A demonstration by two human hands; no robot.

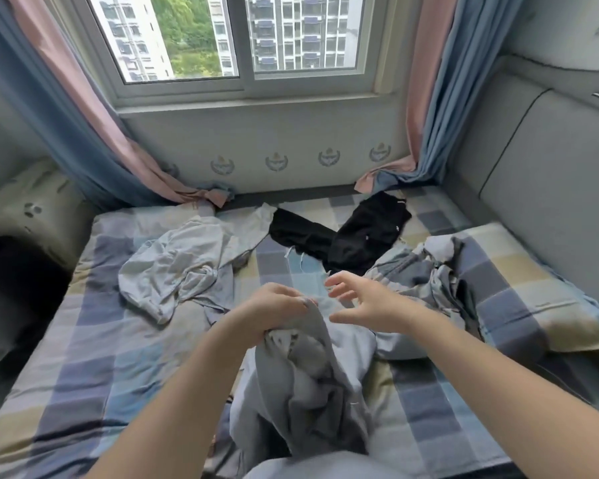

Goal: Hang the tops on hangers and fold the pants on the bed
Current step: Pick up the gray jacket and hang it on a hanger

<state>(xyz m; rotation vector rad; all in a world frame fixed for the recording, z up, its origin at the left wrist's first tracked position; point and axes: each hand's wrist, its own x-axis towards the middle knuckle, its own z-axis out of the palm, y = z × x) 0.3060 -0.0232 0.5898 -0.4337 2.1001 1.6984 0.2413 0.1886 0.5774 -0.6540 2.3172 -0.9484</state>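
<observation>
My left hand (274, 307) grips a bunched grey garment (305, 382) and holds it up above the bed (90, 344). My right hand (363, 302) hovers just to its right with fingers spread, holding nothing. A pale grey garment (177, 264) lies crumpled on the bed to the left. Black pants (343, 233) lie spread out near the far edge. Another grey and dark pile of clothes (440, 274) sits to the right. No hanger is in view.
The bed has a checked blue, grey and cream cover. A window (242, 39) with blue and pink curtains (83, 126) stands behind it. A padded grey headboard (547, 188) runs along the right. A pillow (32, 205) lies at the left.
</observation>
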